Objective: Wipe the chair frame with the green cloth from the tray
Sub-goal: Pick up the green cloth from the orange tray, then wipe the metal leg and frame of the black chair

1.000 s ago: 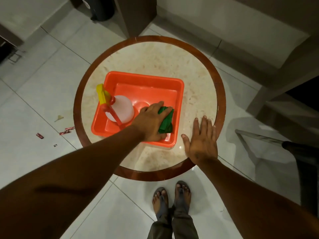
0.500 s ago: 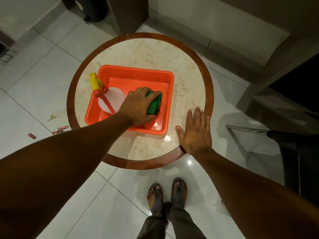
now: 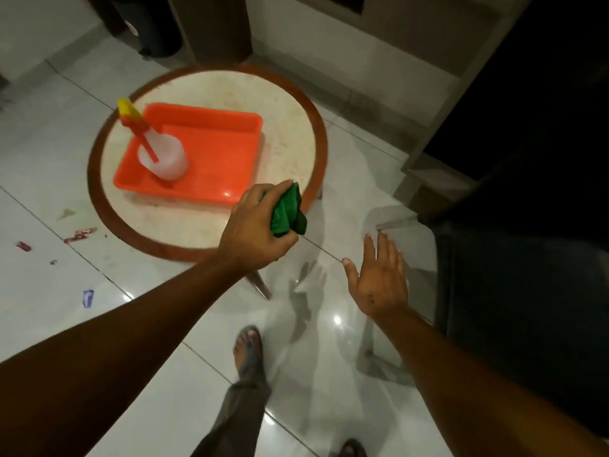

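My left hand (image 3: 255, 227) grips the crumpled green cloth (image 3: 288, 211) in the air over the near right rim of the round table (image 3: 286, 127), outside the orange tray (image 3: 227, 153). My right hand (image 3: 379, 278) hovers over the floor with its fingers spread and holds nothing. A dark chair (image 3: 524, 308) stands at the right, its seat in shadow. A pale metal bar of its frame (image 3: 397, 222) shows just beyond my right fingertips.
A white spray bottle (image 3: 164, 156) with a yellow and red head stands in the tray's left part. Small scraps of litter (image 3: 79, 234) lie on the white floor tiles at the left. My sandalled feet are below. A dark bin stands behind the table.
My left hand lifted the green cloth out of the tray and carried it right, past the table's edge. My right hand left the tabletop. The view swung right toward the chair.
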`<state>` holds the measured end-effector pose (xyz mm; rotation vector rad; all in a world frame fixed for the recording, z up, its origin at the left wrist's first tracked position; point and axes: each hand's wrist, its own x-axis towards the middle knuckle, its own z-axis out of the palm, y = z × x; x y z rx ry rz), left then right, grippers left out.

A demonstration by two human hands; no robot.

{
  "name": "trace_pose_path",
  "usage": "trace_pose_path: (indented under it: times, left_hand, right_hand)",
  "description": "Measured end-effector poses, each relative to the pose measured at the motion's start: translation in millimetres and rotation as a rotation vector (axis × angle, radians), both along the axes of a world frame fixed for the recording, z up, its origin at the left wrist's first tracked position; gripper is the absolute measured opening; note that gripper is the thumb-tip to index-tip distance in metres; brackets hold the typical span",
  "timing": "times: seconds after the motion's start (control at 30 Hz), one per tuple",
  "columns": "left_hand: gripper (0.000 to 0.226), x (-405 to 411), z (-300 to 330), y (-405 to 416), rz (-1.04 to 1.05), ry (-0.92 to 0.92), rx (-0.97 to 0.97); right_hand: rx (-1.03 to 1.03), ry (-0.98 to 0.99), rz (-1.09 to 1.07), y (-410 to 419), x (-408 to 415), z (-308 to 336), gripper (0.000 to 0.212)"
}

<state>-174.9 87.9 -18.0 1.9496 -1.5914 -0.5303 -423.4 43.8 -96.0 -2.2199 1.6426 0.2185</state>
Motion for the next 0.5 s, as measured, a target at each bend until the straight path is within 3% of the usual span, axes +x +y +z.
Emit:
trace_pose_path:
  times: [0.23, 0.5]
  left_hand:
    - [0.081, -184, -47, 69, 0.249, 0.426, 0.084]
    - [0.065, -294, -136, 132, 0.396, 0.71, 0.25]
  right_hand:
    - [0.003, 0.087, 0.011, 47, -167, 1, 0.08]
    - [-0.032, 0.148, 0.161, 69, -231, -60, 0.085]
